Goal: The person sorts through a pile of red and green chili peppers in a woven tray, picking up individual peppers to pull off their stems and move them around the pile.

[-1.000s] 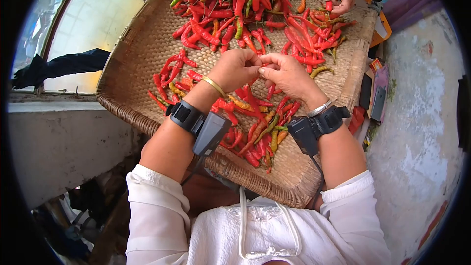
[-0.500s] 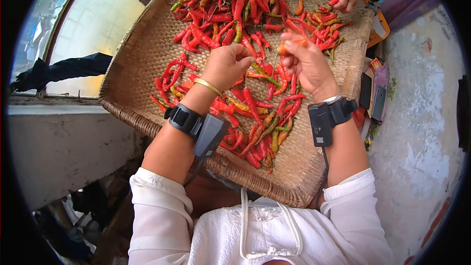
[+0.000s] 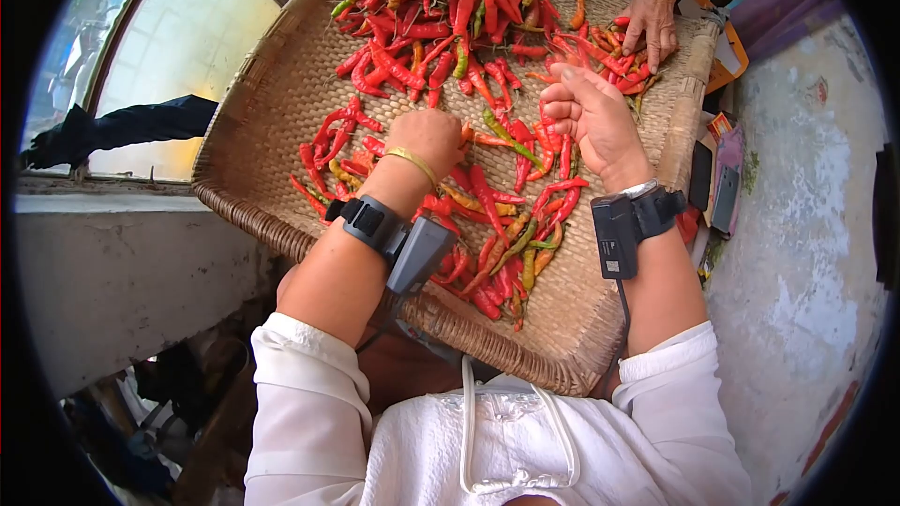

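My left hand [image 3: 427,141] is closed, knuckles up, low over the middle of a large woven basket tray [image 3: 253,150]. At its fingertips shows an orange-red chili pepper [image 3: 466,134], mostly covered by the fingers. Beside it lie a green chili pepper [image 3: 504,134] and several red ones. My right hand [image 3: 595,122] is raised above the tray's right half, its fingers curled in and thumb pressed toward them. Whatever it may pinch cannot be made out. Nearer me, a loose group of red, green and yellowish chili peppers [image 3: 511,253] lies on the weave.
A large heap of red chilies [image 3: 441,19] fills the tray's far side. Another person's hand [image 3: 653,23] touches chilies at the far right corner. A window [image 3: 178,47] and dark cloth [image 3: 131,131] are at left. A phone [image 3: 723,195] lies right of the tray.
My left hand has turned knuckles-up and shifted slightly down. The orange pepper seen in my right fingers no longer shows there. The other person's hand has lowered onto the chilies.
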`<state>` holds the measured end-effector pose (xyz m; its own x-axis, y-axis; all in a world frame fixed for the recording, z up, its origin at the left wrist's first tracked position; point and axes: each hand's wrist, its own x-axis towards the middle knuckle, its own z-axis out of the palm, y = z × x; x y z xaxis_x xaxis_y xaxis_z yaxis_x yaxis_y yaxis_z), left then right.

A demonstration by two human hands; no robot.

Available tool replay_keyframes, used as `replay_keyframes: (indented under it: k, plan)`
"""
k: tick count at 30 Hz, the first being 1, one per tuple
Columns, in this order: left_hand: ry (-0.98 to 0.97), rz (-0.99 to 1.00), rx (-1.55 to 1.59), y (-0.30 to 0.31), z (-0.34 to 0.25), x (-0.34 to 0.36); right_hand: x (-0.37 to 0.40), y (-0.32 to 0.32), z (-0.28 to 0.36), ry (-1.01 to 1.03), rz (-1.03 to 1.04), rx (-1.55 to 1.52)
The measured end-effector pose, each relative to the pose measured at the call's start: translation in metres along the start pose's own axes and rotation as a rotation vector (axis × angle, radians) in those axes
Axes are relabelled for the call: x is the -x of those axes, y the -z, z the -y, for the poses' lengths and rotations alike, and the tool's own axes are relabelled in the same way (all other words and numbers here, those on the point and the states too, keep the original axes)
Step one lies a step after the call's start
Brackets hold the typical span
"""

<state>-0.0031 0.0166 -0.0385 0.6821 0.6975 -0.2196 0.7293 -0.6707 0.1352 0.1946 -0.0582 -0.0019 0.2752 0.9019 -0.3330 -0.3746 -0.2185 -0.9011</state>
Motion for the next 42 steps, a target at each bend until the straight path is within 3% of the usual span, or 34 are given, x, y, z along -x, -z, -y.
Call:
replay_keyframes:
  k: [3, 7, 9, 10, 12, 15, 20, 22, 24, 27, 29, 32, 33, 35, 38, 42]
  plan:
    - [-0.001, 0.094, -0.016, 0.007, -0.004, -0.002, 0.005, -0.007, -0.003, -0.059, 0.094, 0.098]
    - [0.025, 0.042, 0.082, 0.023, -0.004, -0.002, 0.007, -0.013, -0.007, -0.126, 0.213, 0.288]
    - [-0.017, -0.277, 0.489, 0.025, 0.000, -0.001, 0.009, -0.018, -0.008, -0.096, 0.221, 0.418]
    - [-0.017, -0.276, 0.489, 0.027, -0.001, -0.001, 0.010, -0.021, -0.009, -0.064, 0.226, 0.549]
    - [-0.011, -0.286, 0.788, 0.031, -0.005, -0.001, 0.012, -0.024, -0.014, -0.066, 0.227, 0.531]
    - [-0.079, -0.264, 0.892, 0.034, -0.018, 0.004, 0.011, -0.025, -0.025, 0.131, 0.370, 0.495]
    - [-0.149, -0.260, 1.018, 0.034, -0.025, 0.007, 0.014, -0.029, -0.024, 0.151, 0.268, 0.525]
    - [-0.146, -0.355, 0.958, 0.032, -0.023, 0.004, 0.013, -0.028, -0.023, 0.167, 0.233, 0.486]
    - [-0.143, -0.448, 0.895, 0.028, -0.019, 0.000, 0.014, -0.027, -0.017, 0.034, 0.110, 0.472]
    - [-0.178, -0.327, 0.658, 0.017, -0.008, -0.003, 0.009, -0.021, -0.018, 0.114, 0.050, 0.485]
    - [-0.174, -0.097, 0.395, 0.013, -0.006, -0.002, 0.006, -0.017, -0.021, 0.148, 0.035, 0.510]
    - [-0.162, 0.009, 0.348, 0.013, -0.007, -0.001, 0.002, -0.014, -0.028, 0.217, 0.059, 0.707]
    - [-0.162, 0.009, 0.349, 0.010, -0.007, -0.001, 0.003, -0.015, -0.028, 0.177, 0.064, 0.629]
    - [-0.274, -0.247, 0.417, 0.003, -0.006, -0.001, 0.006, -0.018, -0.024, 0.136, 0.072, 0.551]
    - [-0.354, -0.166, 0.368, 0.005, -0.003, -0.003, 0.008, -0.021, -0.018, 0.083, 0.082, 0.478]
    - [-0.307, -0.115, 0.323, 0.018, -0.007, -0.001, 0.004, -0.015, -0.012, 0.126, -0.057, 0.469]
